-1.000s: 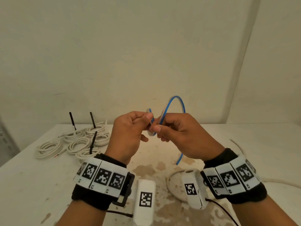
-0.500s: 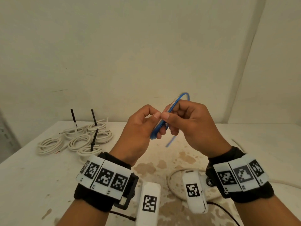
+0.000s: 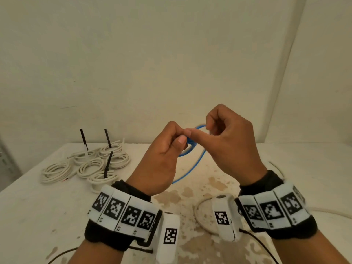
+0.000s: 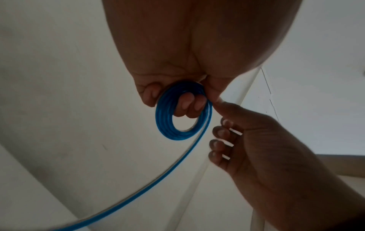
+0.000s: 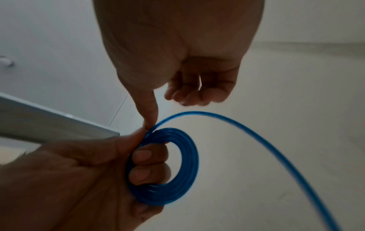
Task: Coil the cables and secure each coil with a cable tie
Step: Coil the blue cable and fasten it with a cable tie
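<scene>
A thin blue cable is wound into a small coil (image 4: 164, 125) held in the air above the table. My left hand (image 3: 181, 141) grips the coil (image 5: 189, 164), with two fingers through its middle and the thumb on its edge. The right hand (image 3: 198, 130) has its fingers curled with nothing inside them. Its straight thumb (image 5: 152, 115) presses the cable where it joins the coil, right beside my left thumb. From there the loose tail (image 3: 192, 168) arcs away and drops to the table.
Several white cable coils (image 3: 91, 166), some bound with black cable ties (image 3: 107, 164) standing upright, lie at the table's back left. A loose white cable (image 3: 199, 221) curves below my right wrist on the stained white table (image 3: 38, 216). A wall stands close behind.
My right hand has let go of the blue loop it was carrying, risen to the right and laid its thumb against the coil. The left hand keeps its grip on the coil.
</scene>
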